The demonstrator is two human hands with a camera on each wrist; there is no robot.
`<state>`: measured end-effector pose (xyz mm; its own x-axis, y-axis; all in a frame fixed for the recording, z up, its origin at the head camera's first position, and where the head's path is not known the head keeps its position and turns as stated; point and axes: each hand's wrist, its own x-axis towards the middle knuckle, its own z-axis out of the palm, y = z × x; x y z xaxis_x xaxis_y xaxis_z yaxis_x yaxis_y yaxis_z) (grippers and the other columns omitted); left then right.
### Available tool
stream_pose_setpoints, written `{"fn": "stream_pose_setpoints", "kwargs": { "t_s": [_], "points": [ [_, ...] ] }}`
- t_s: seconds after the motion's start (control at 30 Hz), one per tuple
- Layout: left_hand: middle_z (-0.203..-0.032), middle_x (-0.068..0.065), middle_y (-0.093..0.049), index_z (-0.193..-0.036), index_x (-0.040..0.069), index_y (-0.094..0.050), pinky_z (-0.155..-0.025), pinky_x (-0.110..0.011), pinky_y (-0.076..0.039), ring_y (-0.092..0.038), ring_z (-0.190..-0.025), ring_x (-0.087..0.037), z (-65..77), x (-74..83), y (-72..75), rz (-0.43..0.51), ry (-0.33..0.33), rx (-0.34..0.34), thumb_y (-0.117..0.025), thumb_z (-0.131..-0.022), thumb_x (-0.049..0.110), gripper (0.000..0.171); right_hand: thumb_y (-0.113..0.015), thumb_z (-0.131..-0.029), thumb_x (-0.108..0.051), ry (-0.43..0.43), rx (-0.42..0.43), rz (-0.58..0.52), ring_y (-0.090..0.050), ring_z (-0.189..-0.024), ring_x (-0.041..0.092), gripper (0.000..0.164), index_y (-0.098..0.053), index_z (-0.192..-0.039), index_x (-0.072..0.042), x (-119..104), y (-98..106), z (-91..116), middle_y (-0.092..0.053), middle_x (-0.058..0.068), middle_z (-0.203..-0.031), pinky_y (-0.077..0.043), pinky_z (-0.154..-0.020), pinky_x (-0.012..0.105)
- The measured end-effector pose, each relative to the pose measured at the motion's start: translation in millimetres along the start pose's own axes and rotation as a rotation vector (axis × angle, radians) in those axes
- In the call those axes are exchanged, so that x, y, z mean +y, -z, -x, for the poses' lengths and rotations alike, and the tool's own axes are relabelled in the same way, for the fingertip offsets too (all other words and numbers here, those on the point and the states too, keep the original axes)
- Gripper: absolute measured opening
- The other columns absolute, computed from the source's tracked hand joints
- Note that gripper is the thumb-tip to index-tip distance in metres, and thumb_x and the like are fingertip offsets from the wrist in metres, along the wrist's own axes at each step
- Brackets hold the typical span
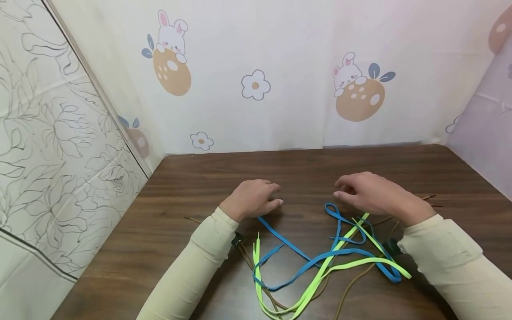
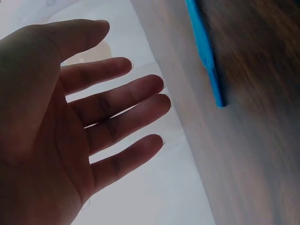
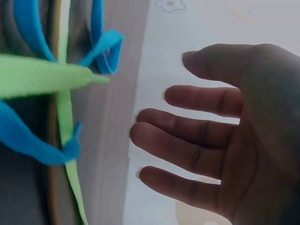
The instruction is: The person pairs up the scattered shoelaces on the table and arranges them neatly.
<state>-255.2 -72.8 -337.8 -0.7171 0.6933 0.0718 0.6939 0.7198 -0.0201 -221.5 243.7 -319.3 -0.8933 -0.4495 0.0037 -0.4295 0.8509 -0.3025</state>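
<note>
Blue shoelaces (image 1: 316, 260), neon-yellow laces (image 1: 310, 289) and thin brown laces (image 1: 352, 284) lie in a loose tangle on the table, between and below the forearms. My left hand (image 1: 253, 198) hovers past the tangle's left side, fingers relaxed and holding nothing. Near it, the tip of a blue lace (image 2: 213, 79) points out on the wood. My right hand (image 1: 370, 192) hovers over the upper right of the tangle, fingers loosely bent and grasping nothing. Beside it in the right wrist view are a yellow lace end (image 3: 47, 77) and a blue loop (image 3: 110, 51).
The dark wooden table (image 1: 160, 262) ends at a wall covering (image 1: 296, 111) with rabbit and flower prints. A floral-line panel (image 1: 60, 133) stands at the left. Brown lace tips (image 1: 434, 200) stick out beyond the right wrist.
</note>
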Motion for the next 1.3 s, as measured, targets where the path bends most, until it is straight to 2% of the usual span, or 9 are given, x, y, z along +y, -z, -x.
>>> {"fn": "stream_pose_setpoints", "kwargs": {
  "t_s": [0.17,0.33,0.57,0.77,1.03,1.2,1.3],
  "points": [
    [-0.11,0.0,-0.071,-0.129,0.012,-0.066,-0.076,-0.031,-0.055,-0.067,-0.091,-0.013,1.3,2.9,-0.1,-0.008,-0.024,-0.008,-0.058,-0.101,0.042,0.041,-0.065,-0.099,-0.032,0.013,-0.084,-0.023,-0.057,-0.069,0.007,0.019,-0.07,-0.105,-0.015,-3.8,-9.6,-2.1,-0.063,-0.009,-0.082,-0.049,-0.063,0.033],
    [-0.112,0.002,-0.071,-0.13,0.016,-0.066,-0.07,-0.029,-0.055,-0.068,-0.089,-0.011,4.3,4.3,-0.3,-0.025,-0.023,-0.015,-0.056,-0.102,0.043,0.04,-0.067,-0.097,-0.034,0.013,-0.134,-0.041,-0.056,-0.068,0.008,0.017,-0.069,-0.101,-0.018,-7.8,-19.0,-4.7,-0.062,-0.01,-0.08,-0.048,-0.062,0.031],
    [-0.112,0.002,-0.072,-0.127,0.016,-0.068,-0.064,-0.028,-0.054,-0.068,-0.085,-0.01,4.9,5.1,-1.8,-0.027,-0.048,0.012,-0.058,-0.101,0.041,0.037,-0.068,-0.097,-0.03,0.012,-0.14,-0.073,-0.055,-0.067,0.009,0.018,-0.07,-0.105,-0.014,-12.5,-26.0,-4.7,-0.062,-0.008,-0.081,-0.047,-0.061,0.031],
    [-0.108,0.004,-0.072,-0.127,0.018,-0.068,-0.065,-0.027,-0.053,-0.066,-0.082,-0.008,5.0,6.6,-4.4,-0.039,-0.042,-0.01,-0.057,-0.102,0.043,0.037,-0.069,-0.096,-0.03,0.011,-0.169,-0.024,-0.052,-0.065,0.011,0.01,-0.069,-0.093,-0.02,-15.5,-31.4,-4.1,-0.058,-0.008,-0.078,-0.044,-0.061,0.032],
    [-0.11,0.004,-0.072,-0.129,0.018,-0.067,-0.065,-0.028,-0.054,-0.067,-0.082,-0.008,8.6,11.1,-7.3,-0.007,-0.057,-0.033,-0.056,-0.102,0.042,0.037,-0.07,-0.095,-0.028,0.038,-0.163,0.034,-0.047,-0.059,0.01,0.016,-0.062,-0.083,-0.022,-23.3,-37.1,-3.4,-0.053,-0.008,-0.071,-0.039,-0.055,0.03],
    [-0.098,0.007,-0.071,-0.125,0.018,-0.069,-0.061,-0.026,-0.051,-0.063,-0.074,-0.006,9.9,13.8,-8.8,-0.015,-0.064,-0.028,-0.057,-0.102,0.041,0.035,-0.068,-0.097,-0.024,0.072,-0.128,0.037,-0.046,-0.058,0.009,0.017,-0.059,-0.082,-0.023,-31.9,-44.7,-4.0,-0.051,-0.009,-0.069,-0.038,-0.054,0.029],
    [-0.093,0.009,-0.069,-0.125,0.017,-0.068,-0.061,-0.025,-0.05,-0.062,-0.072,-0.005,8.2,18.7,-7.7,0.028,-0.08,-0.041,-0.056,-0.102,0.041,0.035,-0.067,-0.098,-0.023,0.076,-0.107,0.021,-0.046,-0.057,0.008,0.018,-0.058,-0.082,-0.023,-37.3,-48.9,-0.5,-0.05,-0.008,-0.068,-0.038,-0.053,0.028]
  ]
}}
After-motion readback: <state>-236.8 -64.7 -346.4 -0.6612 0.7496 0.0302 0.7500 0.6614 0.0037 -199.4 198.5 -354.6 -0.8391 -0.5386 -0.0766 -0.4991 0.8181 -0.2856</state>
